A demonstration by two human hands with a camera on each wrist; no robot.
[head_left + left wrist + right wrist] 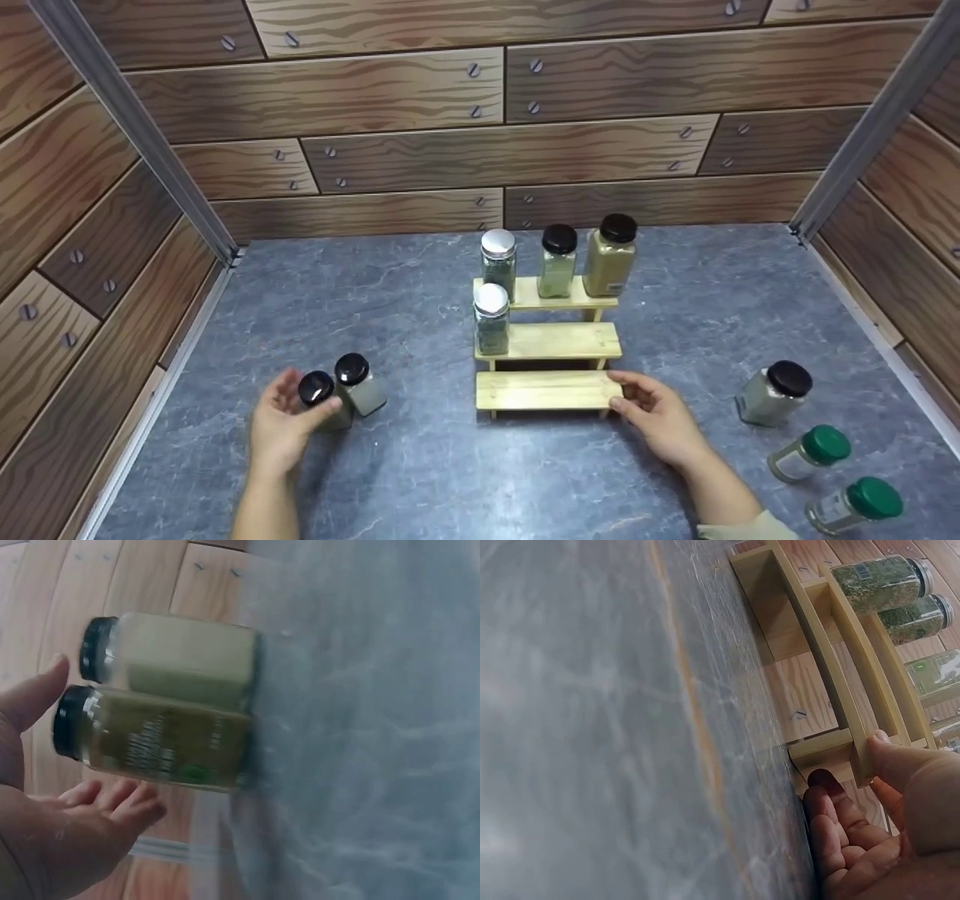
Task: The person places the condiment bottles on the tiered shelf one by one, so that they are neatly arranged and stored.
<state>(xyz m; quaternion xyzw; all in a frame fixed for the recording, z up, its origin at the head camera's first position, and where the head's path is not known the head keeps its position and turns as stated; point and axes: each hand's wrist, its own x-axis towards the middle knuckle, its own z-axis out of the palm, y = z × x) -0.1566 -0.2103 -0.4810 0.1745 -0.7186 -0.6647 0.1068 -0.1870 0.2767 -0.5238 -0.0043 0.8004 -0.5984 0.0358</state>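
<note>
On the left, my left hand [279, 435] is spread beside two square spice jars with black lids. In the left wrist view, the thumb and fingers stand apart on either side of the lid of the nearer jar [165, 739], which holds olive-brown powder. A jar of paler powder [191, 656] stands close against it. My right hand [664, 420] pinches the right end of the lowest step of a three-tier wooden spice rack [547, 390]. In the right wrist view, its thumb [885, 754] lies on the step's top and the other fingers curl below.
A silver-lidded jar [498, 262], a black-lidded jar [557, 262] and a taller one [611, 259] stand on the top tier. Another silver-lidded jar [492, 322] is on the middle tier. To the right stand a black-lidded jar [772, 394] and two green-lidded jars [810, 454].
</note>
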